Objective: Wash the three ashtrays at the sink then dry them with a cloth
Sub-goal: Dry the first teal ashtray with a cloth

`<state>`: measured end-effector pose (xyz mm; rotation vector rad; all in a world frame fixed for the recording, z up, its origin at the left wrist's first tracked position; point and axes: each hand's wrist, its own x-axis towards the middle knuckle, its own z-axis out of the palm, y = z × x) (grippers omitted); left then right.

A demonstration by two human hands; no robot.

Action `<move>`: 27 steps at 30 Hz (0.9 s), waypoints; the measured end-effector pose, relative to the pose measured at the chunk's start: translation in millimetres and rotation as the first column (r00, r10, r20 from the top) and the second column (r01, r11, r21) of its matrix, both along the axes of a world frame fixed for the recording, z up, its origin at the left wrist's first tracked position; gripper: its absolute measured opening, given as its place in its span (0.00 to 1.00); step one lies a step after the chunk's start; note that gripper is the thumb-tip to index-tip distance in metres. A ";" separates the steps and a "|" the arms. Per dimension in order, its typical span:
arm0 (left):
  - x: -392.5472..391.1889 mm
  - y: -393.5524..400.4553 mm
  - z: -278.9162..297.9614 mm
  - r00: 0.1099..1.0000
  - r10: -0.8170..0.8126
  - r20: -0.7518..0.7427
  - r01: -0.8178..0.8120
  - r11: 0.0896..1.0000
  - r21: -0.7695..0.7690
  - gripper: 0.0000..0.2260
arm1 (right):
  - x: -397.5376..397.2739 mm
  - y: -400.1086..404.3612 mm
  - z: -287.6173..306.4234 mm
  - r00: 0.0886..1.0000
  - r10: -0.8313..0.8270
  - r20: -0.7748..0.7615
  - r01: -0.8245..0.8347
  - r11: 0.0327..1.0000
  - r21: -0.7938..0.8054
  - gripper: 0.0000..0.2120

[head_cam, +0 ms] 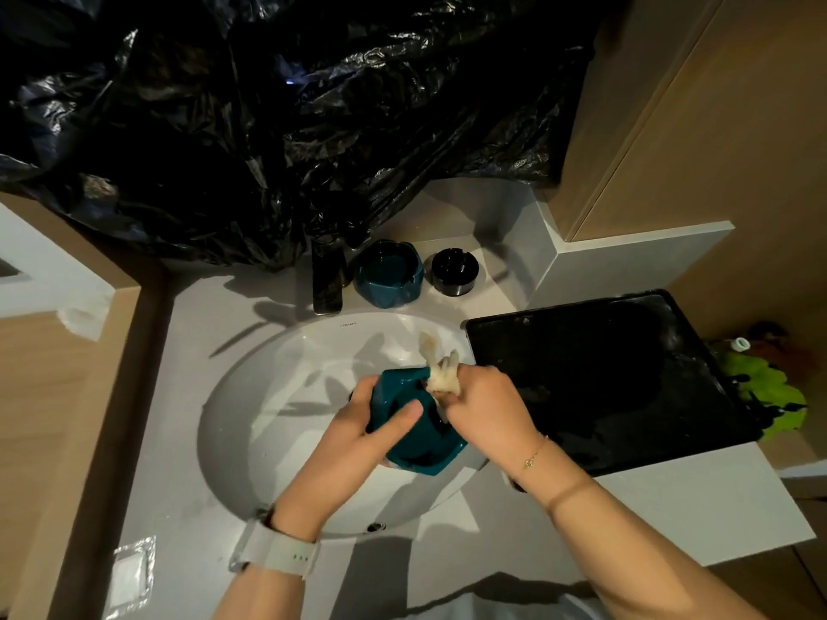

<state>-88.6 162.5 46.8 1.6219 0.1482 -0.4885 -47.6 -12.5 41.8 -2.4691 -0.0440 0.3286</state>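
Note:
Over the white sink point(250, 396) my left hand point(358, 431) grips a teal ashtray point(414, 445), tilted on its side, thumb across its rim. My right hand point(488, 409) holds a bunched pale cloth point(441, 373) and presses it into the ashtray's hollow. A second teal ashtray point(388, 272) stands upright on the counter behind the sink. Beside it to the right sits a small black round ashtray point(454, 270).
A dark faucet point(327, 284) stands at the sink's back edge. A black tray point(604, 378) lies on the counter to the right, with a green thing point(760, 396) past its far side. Black plastic sheeting point(268, 127) covers the wall behind. A wooden cabinet point(693, 105) rises at right.

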 end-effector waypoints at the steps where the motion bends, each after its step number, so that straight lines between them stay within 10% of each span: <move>1: 0.5 -4.2 -1.3 0.996 0.065 0.065 -0.068 0.997 0.045 0.17 | 0.8 1.1 1.8 1.000 0.022 0.019 -0.022 1.000 -0.018 0.10; 7: 4.7 -24.9 -9.5 0.923 0.319 0.215 -0.366 0.899 0.240 0.10 | -6.8 14.1 -6.2 0.963 -0.215 -0.163 0.244 0.950 0.194 0.09; 13: 3.1 -38.3 -13.6 0.875 0.354 0.329 -0.470 0.782 0.410 0.17 | -22.6 30.4 -18.4 0.637 -0.192 -0.746 0.720 0.492 0.489 0.04; 18: -11.3 -42.2 -16.1 0.936 0.225 0.272 -0.332 0.822 0.463 0.15 | -3.7 10.7 -30.5 0.914 -0.341 -0.218 0.398 0.858 0.324 0.04; 27: 0.4 -14.1 -5.0 0.999 0.023 0.043 -0.042 0.867 0.497 0.15 | -6.6 6.1 -32.7 0.956 -0.093 -0.279 0.116 0.991 0.070 0.11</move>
